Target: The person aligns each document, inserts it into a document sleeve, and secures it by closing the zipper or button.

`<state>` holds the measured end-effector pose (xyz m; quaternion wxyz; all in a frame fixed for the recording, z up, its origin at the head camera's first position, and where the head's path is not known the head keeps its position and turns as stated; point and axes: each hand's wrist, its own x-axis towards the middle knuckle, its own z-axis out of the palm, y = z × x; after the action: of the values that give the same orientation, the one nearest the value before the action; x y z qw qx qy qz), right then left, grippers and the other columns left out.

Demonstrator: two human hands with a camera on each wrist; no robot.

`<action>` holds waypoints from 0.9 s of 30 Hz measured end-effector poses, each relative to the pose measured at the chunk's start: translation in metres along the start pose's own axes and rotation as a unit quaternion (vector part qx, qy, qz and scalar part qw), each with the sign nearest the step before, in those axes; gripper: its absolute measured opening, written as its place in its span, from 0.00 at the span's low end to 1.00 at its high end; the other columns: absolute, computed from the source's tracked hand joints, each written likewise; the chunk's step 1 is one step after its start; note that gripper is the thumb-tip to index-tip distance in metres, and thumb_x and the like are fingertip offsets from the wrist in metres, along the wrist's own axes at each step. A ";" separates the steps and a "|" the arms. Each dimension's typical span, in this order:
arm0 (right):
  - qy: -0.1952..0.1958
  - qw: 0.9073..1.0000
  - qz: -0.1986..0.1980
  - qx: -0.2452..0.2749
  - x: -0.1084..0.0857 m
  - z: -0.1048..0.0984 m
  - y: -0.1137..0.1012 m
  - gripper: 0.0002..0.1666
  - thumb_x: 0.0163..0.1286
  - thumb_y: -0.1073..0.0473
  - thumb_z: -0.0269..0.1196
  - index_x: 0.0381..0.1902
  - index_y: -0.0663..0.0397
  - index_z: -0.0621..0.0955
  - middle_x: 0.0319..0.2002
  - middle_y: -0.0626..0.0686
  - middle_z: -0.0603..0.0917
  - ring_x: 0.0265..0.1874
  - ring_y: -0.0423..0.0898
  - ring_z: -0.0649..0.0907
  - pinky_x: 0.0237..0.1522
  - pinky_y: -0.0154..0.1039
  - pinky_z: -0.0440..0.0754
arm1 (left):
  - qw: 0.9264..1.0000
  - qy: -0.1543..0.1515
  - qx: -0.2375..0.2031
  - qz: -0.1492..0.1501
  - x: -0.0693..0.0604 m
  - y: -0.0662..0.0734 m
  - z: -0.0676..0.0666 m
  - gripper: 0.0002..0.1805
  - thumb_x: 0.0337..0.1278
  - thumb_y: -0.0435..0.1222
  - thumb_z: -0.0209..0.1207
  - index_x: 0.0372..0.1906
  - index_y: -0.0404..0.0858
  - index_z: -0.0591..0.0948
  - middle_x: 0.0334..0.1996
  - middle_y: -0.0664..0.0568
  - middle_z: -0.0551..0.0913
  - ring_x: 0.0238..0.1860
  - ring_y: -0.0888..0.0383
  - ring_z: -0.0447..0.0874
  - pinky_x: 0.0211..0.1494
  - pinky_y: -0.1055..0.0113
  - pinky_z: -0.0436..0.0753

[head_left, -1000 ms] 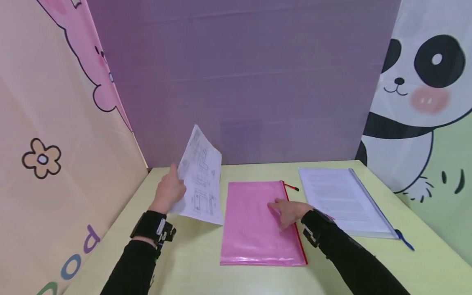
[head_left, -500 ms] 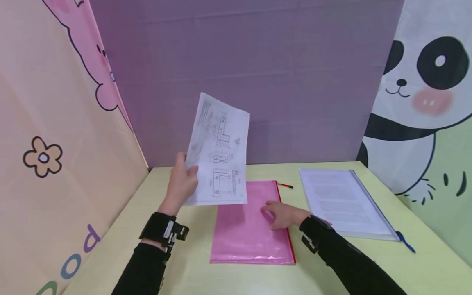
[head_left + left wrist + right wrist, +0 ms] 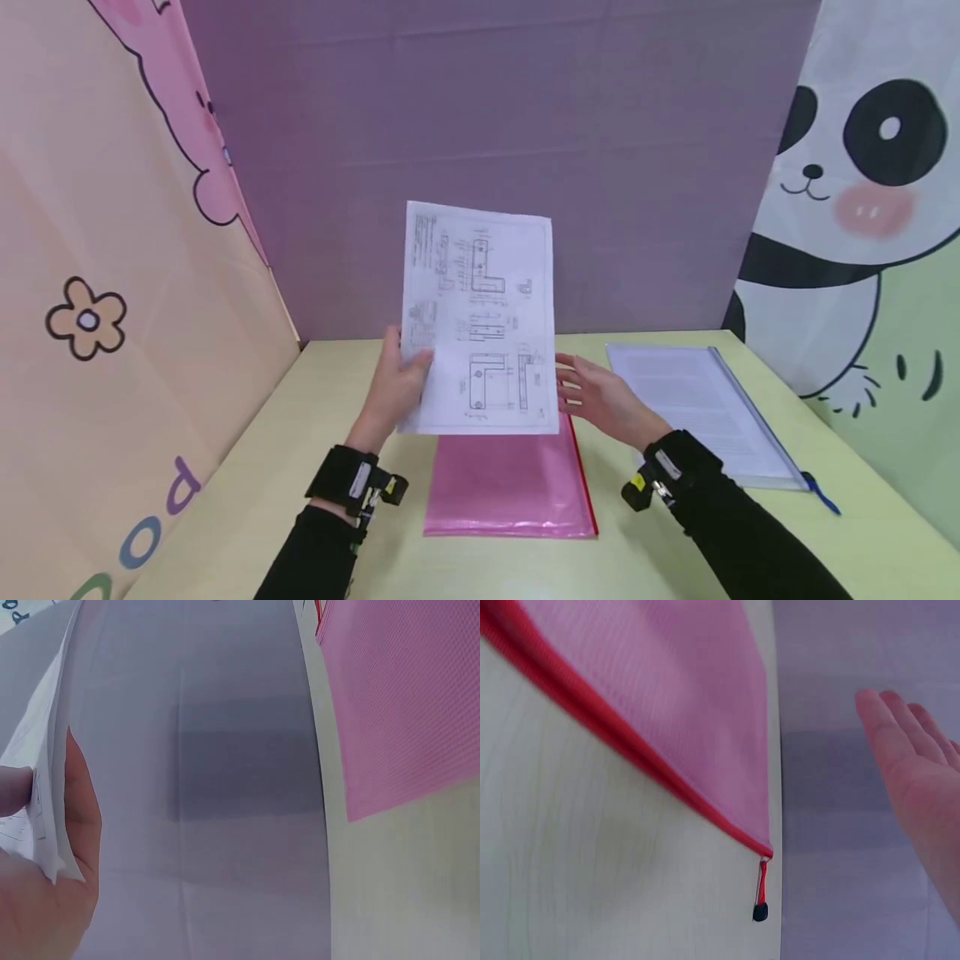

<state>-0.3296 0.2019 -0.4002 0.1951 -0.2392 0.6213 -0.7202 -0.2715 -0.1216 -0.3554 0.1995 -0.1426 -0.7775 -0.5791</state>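
Observation:
In the head view, my left hand point(image 3: 392, 387) grips the left edge of a few paper sheets point(image 3: 450, 333) printed with technical drawings. They stand upright above the table. The left wrist view has the thumb on the front of the sheets point(image 3: 46, 787) and the fingers behind. My right hand point(image 3: 611, 404) is at the right edge of the sheets with its fingers extended; whether they touch the paper I cannot tell. Below lies a pink zipper pouch point(image 3: 510, 492), its upper part hidden by the paper. The right wrist view shows its red zipper edge and pull point(image 3: 760, 900).
To the right on the pale table point(image 3: 337, 367) lies a clear zipper pouch point(image 3: 690, 408) with printed paper inside and a blue pull point(image 3: 821, 493). A purple cloth wall point(image 3: 622, 167) rises behind the table's back edge, with patterned cloths at both sides.
My left hand has raised the sheets from the left and brought them over the pink pouch, facing me. My right hand has lifted off the pouch and now stands beside the sheets.

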 end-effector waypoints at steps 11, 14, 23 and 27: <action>0.008 0.994 -0.052 0.100 -0.010 0.026 -0.008 0.23 0.84 0.49 0.48 0.72 0.43 0.70 0.55 0.49 0.85 0.52 0.46 0.85 0.52 0.43 0.83 | 0.998 -0.019 -0.058 0.022 -0.009 -0.004 0.030 0.17 0.79 0.33 0.47 0.65 0.41 0.62 0.53 0.44 0.78 0.45 0.47 0.85 0.42 0.56 0.84; 0.034 0.995 -0.051 0.077 -0.011 0.030 -0.007 0.22 0.82 0.52 0.53 0.70 0.43 0.74 0.53 0.50 0.87 0.49 0.49 0.88 0.49 0.47 0.86 | 0.996 -0.034 -0.074 0.023 -0.011 -0.006 0.038 0.19 0.78 0.35 0.50 0.66 0.42 0.62 0.53 0.44 0.79 0.46 0.48 0.86 0.43 0.57 0.85; 0.028 0.998 -0.018 -0.047 -0.016 0.020 -0.004 0.28 0.78 0.59 0.58 0.74 0.43 0.71 0.63 0.55 0.82 0.58 0.58 0.83 0.56 0.58 0.81 | 0.995 -0.057 -0.078 0.010 -0.015 -0.016 0.052 0.19 0.76 0.30 0.51 0.65 0.41 0.63 0.51 0.45 0.84 0.45 0.48 0.89 0.45 0.55 0.87; 0.068 0.991 -0.030 -0.110 -0.020 0.015 -0.004 0.28 0.79 0.59 0.57 0.74 0.41 0.71 0.62 0.55 0.82 0.57 0.57 0.84 0.55 0.57 0.82 | 0.994 -0.081 -0.074 -0.012 -0.017 -0.017 0.064 0.20 0.78 0.33 0.49 0.68 0.44 0.61 0.56 0.46 0.82 0.50 0.49 0.87 0.49 0.53 0.86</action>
<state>-0.3046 0.2016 -0.3969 0.1028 -0.2280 0.7013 -0.6675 -0.2740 -0.0647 -0.3941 0.1178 -0.1941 -0.7479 -0.6238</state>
